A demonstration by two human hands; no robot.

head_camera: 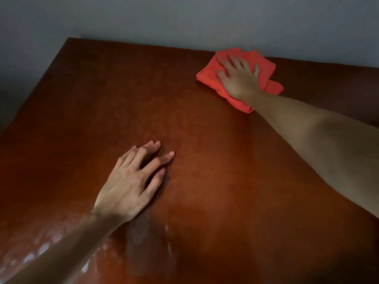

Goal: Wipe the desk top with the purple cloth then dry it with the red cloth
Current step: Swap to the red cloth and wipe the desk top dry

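Nearest: a wet patch (41, 251) on the near left of the counter (205, 181), pale streaks and droplets catching the light beside my left forearm; I judge this area not yet dried. Next: my left hand (131, 181), flat on the bare wood, fingers straight and slightly spread, holding nothing; it reads as a brace for my weight while the other arm reaches out. Middle ground: reddish-brown counter surface, faint smear marks, no standing water that I can make out. Far right, close to the back edge: the red cloth (209, 74), folded into a loose pad, lying on the counter just short of the wall (184, 21). On it: my right hand (239, 78), palm down, fingers extended and fanned, pressing the cloth to the wood rather than gripping it; spread that way it keeps the pad flat for a wide drying stroke. The purple cloth is not in view, so I take the wiping as done and the drying as under way. Containers: none visible.
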